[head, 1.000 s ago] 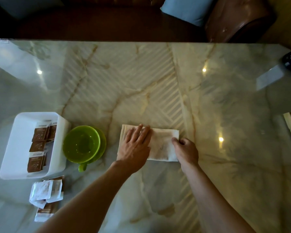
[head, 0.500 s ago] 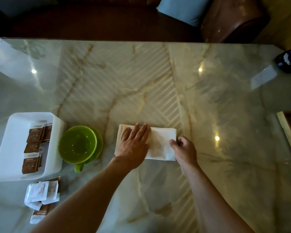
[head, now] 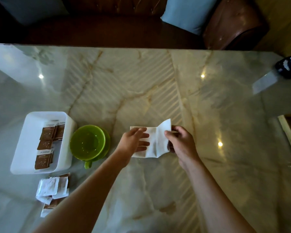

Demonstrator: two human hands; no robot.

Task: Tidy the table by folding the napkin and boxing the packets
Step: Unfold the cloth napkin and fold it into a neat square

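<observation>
A white paper napkin (head: 155,142), folded into a strip, lies on the marble table (head: 141,91) in the middle. My left hand (head: 133,142) lies flat on its left half, fingers spread. My right hand (head: 181,142) pinches the napkin's right end and holds it lifted off the table, curling leftward. A white box (head: 23,148) at the left holds several brown packets (head: 44,146). More packets (head: 53,188), white and brown, lie loose on the table just in front of the box.
A green cup on a green saucer (head: 89,142) stands between the box and the napkin. A dark object with a white card (head: 289,66) sits at the far right edge. A brown sofa with a blue cushion (head: 186,12) lies beyond the table.
My right hand has lifted the napkin's right end off the table and is bringing it over to the left. My left hand has turned and slid slightly left on the napkin.
</observation>
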